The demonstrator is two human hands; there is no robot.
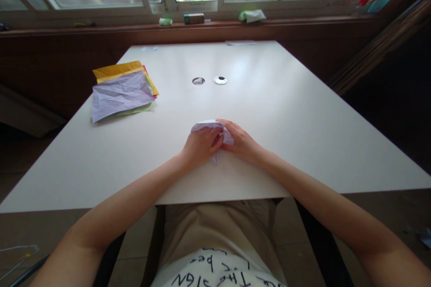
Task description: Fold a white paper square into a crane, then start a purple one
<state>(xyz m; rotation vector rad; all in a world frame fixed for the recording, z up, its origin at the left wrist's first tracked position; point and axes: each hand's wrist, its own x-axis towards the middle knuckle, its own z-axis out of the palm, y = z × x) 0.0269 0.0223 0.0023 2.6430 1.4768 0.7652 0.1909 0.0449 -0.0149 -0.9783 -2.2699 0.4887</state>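
Both of my hands rest on a white table (269, 112) near its front edge, closed together on a small piece of pale lilac paper (206, 125), partly folded. My left hand (201, 145) covers the paper's left side with its fingers curled and pinching. From the right, my right hand (238, 140) presses its fingers on the paper. A pointed corner of the paper sticks out below the hands toward me. Most of the paper is hidden under the fingers.
A stack of creased coloured sheets (123, 92), lilac on top with yellow, green and red beneath, lies at the table's left. Two round cable grommets (220, 80) sit mid-table. Small objects line the window sill (194, 18) beyond.
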